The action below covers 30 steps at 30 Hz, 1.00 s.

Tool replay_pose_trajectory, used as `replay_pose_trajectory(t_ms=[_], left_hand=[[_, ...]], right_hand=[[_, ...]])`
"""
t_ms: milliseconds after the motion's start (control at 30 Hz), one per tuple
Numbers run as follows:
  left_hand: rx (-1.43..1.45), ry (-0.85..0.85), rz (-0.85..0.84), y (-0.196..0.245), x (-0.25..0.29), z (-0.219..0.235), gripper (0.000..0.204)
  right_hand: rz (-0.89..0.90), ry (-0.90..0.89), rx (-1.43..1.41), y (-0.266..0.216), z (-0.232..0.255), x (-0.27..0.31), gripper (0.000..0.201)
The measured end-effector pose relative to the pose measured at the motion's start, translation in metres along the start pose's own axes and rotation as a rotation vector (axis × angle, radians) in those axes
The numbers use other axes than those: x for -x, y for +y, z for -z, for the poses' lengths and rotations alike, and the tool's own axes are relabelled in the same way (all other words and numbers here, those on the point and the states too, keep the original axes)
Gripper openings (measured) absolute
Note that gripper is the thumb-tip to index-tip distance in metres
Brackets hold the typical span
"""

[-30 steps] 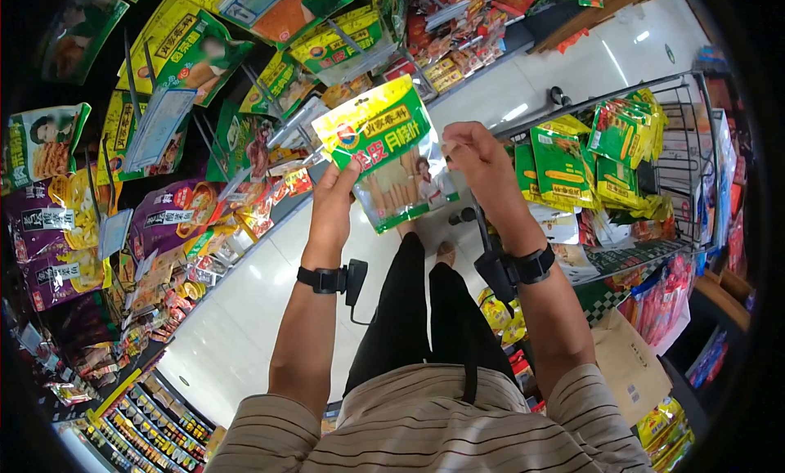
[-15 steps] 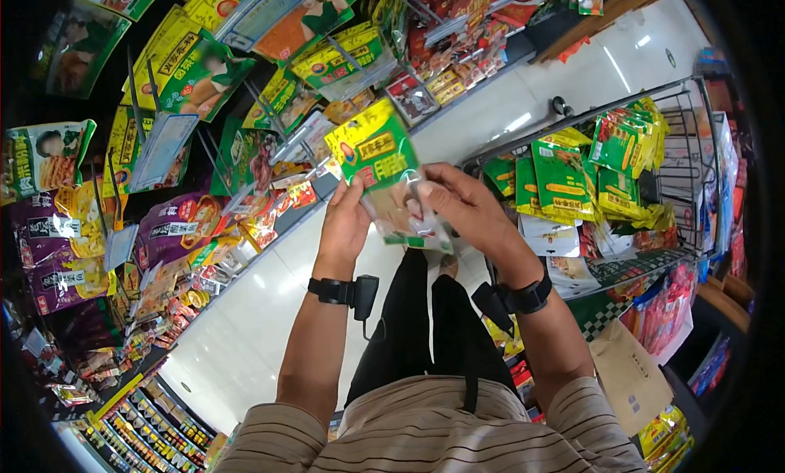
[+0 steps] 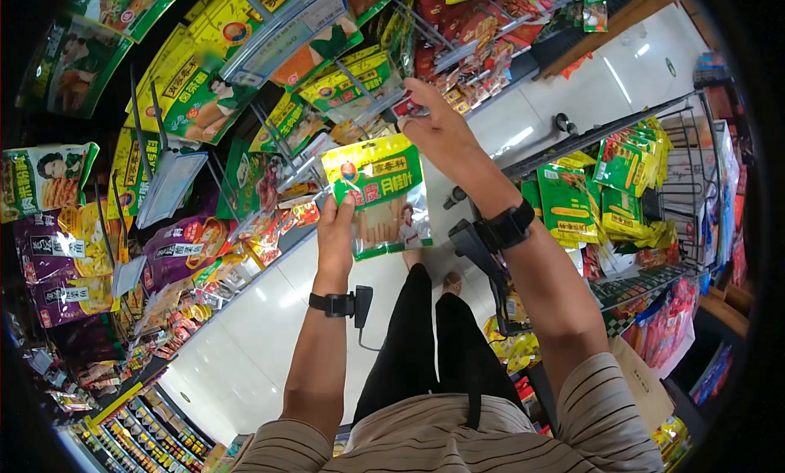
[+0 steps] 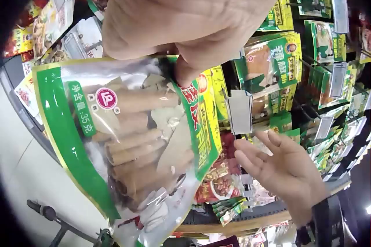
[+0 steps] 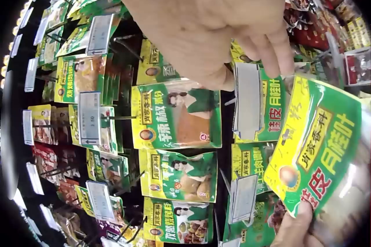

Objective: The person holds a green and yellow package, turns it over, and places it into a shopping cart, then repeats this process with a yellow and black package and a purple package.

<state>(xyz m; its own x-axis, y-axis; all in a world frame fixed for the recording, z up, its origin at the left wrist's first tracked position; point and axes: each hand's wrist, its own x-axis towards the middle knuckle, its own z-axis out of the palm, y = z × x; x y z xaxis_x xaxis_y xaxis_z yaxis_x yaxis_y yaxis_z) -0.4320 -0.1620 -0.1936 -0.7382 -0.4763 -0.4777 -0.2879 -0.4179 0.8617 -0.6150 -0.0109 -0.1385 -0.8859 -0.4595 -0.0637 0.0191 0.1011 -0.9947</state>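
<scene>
My left hand (image 3: 334,232) pinches the edge of a green and yellow spice packet (image 3: 391,197), held upright over the aisle. Cinnamon sticks and pale leaves show through its clear window in the left wrist view, where the packet (image 4: 139,137) fills much of the frame. My right hand (image 3: 441,134) is raised past the packet's top corner, towards the rack, holding nothing. Its fingers reach out loosely in the left wrist view. In the right wrist view that hand (image 5: 220,21) is in front of hanging packets, its fingers close to a price tag (image 5: 247,101).
Hooks with hanging seasoning packets (image 3: 200,93) and price tags (image 3: 172,187) fill the rack on the left. To the right stands a wire shopping cart (image 3: 695,179) with several green and yellow packets (image 3: 568,199) in it. A pale tiled floor (image 3: 253,309) runs between.
Half a second ago my right hand was at the packet's right side; now it has moved off, up and towards the rack. The left hand still holds the packet, which sits slightly lower.
</scene>
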Motion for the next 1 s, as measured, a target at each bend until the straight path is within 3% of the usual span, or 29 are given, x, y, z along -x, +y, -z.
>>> replay_pose_trajectory(t_ms=[233, 300, 433, 533, 633, 733, 833, 1000], left_hand=[[0.030, -0.055, -0.078, -0.002, -0.018, -0.014, 0.022], [0.064, -0.033, -0.061, 0.000, -0.018, -0.022, 0.022], [0.021, -0.020, -0.119, 0.005, -0.025, -0.030, 0.021], [-0.028, -0.005, -0.143, -0.004, -0.037, -0.026, 0.019], [-0.054, -0.001, -0.138, -0.012, -0.045, -0.023, 0.017], [-0.019, 0.018, -0.128, -0.012, -0.047, -0.027, 0.016], [-0.013, 0.044, -0.161, -0.014, -0.053, -0.024, 0.016], [-0.032, 0.005, -0.174, -0.010, -0.056, -0.023, 0.016]], right_hand=[[-0.160, -0.009, 0.064, 0.000, 0.001, -0.017, 0.054], [-0.092, 0.060, 0.199, 0.043, 0.002, -0.026, 0.052], [-0.044, 0.054, 0.401, 0.056, 0.018, -0.028, 0.052], [0.053, 0.084, 0.315, 0.056, 0.017, -0.029, 0.051], [-0.038, -0.002, 0.004, 0.025, 0.013, -0.028, 0.049], [0.021, -0.027, 0.079, 0.029, 0.010, -0.036, 0.045], [-0.194, -0.113, 0.042, 0.017, 0.013, -0.033, 0.034], [-0.152, -0.104, -0.084, 0.033, 0.012, -0.034, 0.020]])
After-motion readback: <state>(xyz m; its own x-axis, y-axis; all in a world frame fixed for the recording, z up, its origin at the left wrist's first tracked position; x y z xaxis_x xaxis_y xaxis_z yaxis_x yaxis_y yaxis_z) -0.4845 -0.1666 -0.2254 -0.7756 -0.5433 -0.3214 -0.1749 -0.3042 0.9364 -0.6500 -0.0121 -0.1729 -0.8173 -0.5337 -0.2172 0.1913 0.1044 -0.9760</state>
